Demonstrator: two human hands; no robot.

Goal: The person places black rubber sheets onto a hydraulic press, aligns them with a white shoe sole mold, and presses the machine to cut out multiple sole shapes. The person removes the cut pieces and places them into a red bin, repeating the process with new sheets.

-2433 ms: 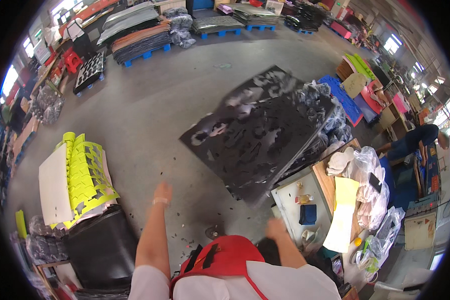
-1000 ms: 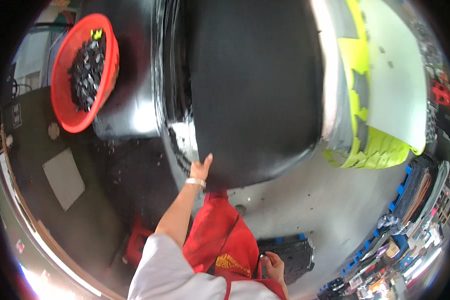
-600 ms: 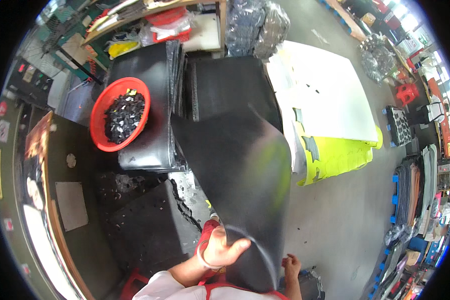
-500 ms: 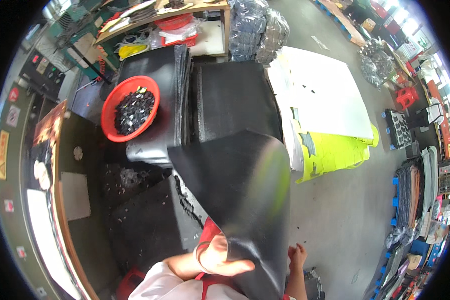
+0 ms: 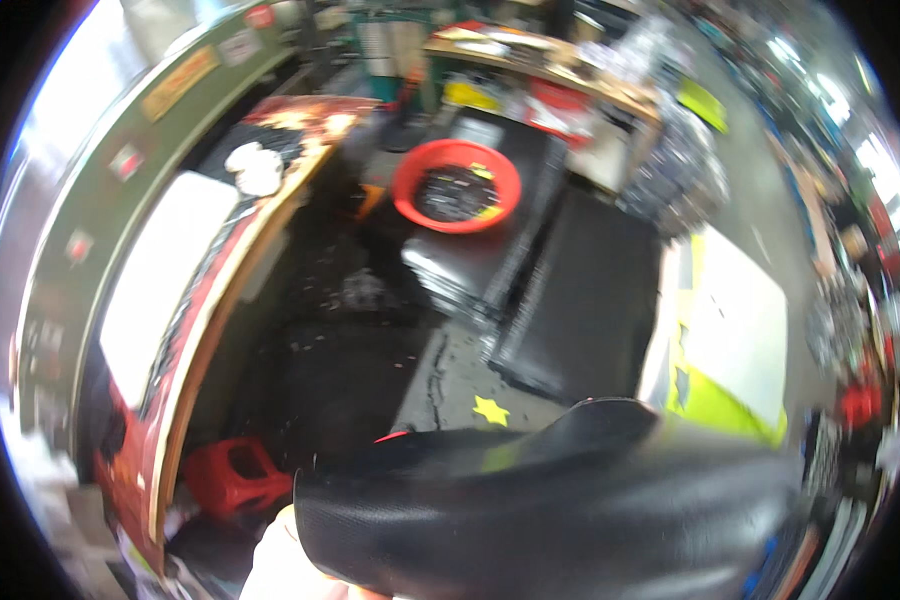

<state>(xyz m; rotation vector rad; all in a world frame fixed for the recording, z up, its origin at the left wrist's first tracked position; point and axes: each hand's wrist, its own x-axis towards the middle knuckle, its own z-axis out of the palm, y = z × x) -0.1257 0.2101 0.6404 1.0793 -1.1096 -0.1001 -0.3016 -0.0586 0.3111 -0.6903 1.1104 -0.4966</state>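
A large black sheet (image 5: 550, 500), smooth and glossy with a fine texture near its left end, spans the lower part of the view in a bent, curled shape. At its lower left edge is my left hand (image 5: 310, 578), closed on the sheet; most of its fingers are hidden or blurred. My right hand does not show; the sheet covers the area where it could be.
A long bench (image 5: 240, 265) with a white board (image 5: 170, 275) runs along the left, a red stool (image 5: 235, 475) beside it. Ahead, a red basin (image 5: 505, 165) of black scraps sits on stacked black sheets (image 5: 485, 265). Another black stack (image 5: 590, 290) adjoins white and yellow sheets (image 5: 740, 310).
The view has swung left toward the bench. The black sheet has gone from hanging upright to lying crosswise below. My right hand has gone out of sight.
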